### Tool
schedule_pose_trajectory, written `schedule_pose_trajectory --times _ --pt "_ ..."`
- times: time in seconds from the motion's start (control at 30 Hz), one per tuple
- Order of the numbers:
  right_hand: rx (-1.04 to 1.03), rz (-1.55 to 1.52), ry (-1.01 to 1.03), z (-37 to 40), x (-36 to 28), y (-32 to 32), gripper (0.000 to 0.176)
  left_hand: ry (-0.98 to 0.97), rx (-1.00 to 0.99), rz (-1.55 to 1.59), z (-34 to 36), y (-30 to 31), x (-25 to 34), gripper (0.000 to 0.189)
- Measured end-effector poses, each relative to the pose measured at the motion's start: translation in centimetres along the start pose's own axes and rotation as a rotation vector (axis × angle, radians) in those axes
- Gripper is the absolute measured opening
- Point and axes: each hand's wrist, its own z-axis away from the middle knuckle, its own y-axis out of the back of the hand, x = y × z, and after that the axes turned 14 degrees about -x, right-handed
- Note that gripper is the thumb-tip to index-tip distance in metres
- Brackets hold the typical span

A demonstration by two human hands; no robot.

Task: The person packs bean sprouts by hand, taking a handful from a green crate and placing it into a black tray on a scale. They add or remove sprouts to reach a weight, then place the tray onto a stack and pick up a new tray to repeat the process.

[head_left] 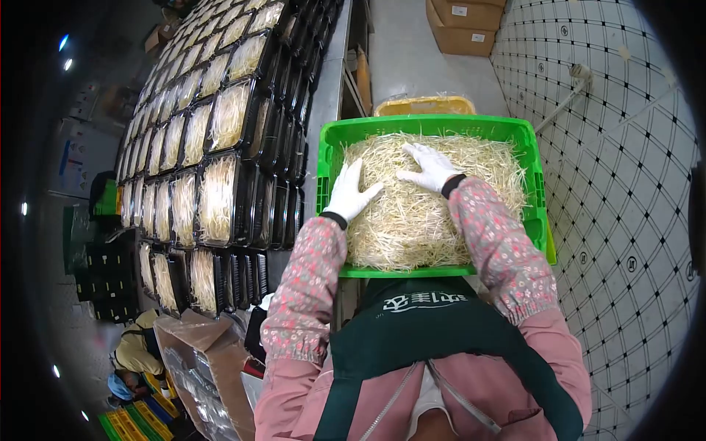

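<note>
Sprouts [408, 235] lay within the green crate's [441, 125] four edges. Near its left edge, the left hand [351, 194] rested on them, fingers together, thumb apart; the right hand [430, 170], fingers slightly parted, rested toward the far edge.

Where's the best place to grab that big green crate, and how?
Probably the slotted side walls of the green crate, left hand and right hand coming from outside, under the rim. It is wide and heaped with pale sprouts, so opposite sides should balance it.
</note>
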Motion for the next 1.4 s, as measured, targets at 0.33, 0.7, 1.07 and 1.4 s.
schedule_pose_trajectory --times 0.33,0.7,1.07,1.4 --pt "-0.176 0.313 0.104 12.5 -5.1 -4.7 0.118 -0.136 -0.258 -0.219 10.7 -2.7 1.8 0.103" --pt "-0.225 0.438 -0.009 9.4 -4.7 -0.1 0.132 -0.115 -0.117 -0.172 8.2 -3.3 2.5 0.111" --pt "-0.075 0.246 0.07 7.6 -1.9 -1.1 0.052 0.036 -0.161 -0.194 6.5 -3.1 4.6 0.044" --pt "0.174 0.195 -0.054 9.0 -0.6 8.2 0.057 -0.298 -0.156 -0.511 9.8 -1.1 5.3 0.047"
